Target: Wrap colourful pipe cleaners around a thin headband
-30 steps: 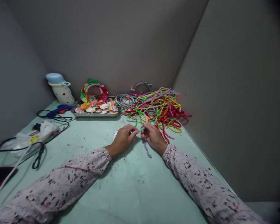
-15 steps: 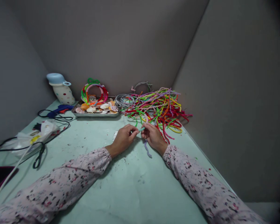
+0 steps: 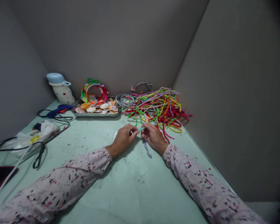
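Pinching teal pipe cleaner [image 3: 141, 128] between left hand [image 3: 124, 139] and right hand [image 3: 154, 137], both grasping it.

Table [image 3: 130, 193] pale mint green, dark specks. Sleeves [image 3: 67, 183] light pink, black/red fleck print. Pipe cleaner pile [image 3: 158, 107], upper centre: red, yellow, green, orange, purple. Jug [image 3: 60, 88], upper left: white, dotted, light-blue lid. Walls [image 3: 235, 93] grey.

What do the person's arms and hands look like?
Both arms wear long, loose sleeves of pale pink cloth, speckled with small black and red marks. The left sleeve and right sleeve end at the wrists. The left hand and right hand are bare, without gloves.
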Tool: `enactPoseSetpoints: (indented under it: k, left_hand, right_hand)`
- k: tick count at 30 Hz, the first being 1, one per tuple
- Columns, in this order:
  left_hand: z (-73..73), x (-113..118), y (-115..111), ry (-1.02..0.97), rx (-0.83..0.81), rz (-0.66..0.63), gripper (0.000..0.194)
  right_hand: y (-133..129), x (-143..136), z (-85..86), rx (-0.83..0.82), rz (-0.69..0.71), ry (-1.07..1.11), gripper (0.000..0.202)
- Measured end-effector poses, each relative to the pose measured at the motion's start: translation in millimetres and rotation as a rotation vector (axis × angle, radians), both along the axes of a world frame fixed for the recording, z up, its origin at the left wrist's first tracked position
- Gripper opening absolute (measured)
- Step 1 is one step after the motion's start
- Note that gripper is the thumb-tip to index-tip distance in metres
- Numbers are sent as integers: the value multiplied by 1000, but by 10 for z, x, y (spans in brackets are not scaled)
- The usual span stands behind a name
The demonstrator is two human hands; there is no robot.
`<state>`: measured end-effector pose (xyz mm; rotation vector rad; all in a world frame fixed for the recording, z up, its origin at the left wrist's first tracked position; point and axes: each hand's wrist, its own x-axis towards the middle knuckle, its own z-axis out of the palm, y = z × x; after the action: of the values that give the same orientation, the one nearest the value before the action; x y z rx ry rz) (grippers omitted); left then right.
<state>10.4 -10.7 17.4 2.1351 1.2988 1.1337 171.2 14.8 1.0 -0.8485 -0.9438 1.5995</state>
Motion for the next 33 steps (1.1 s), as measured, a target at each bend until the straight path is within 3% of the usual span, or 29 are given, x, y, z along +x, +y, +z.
enactPoseSetpoints:
  k: [33]
  left_hand:
    - [-58,-9,4,-6,117,50,5]
  right_hand:
    - [4,-3,3,4,24,15,21]
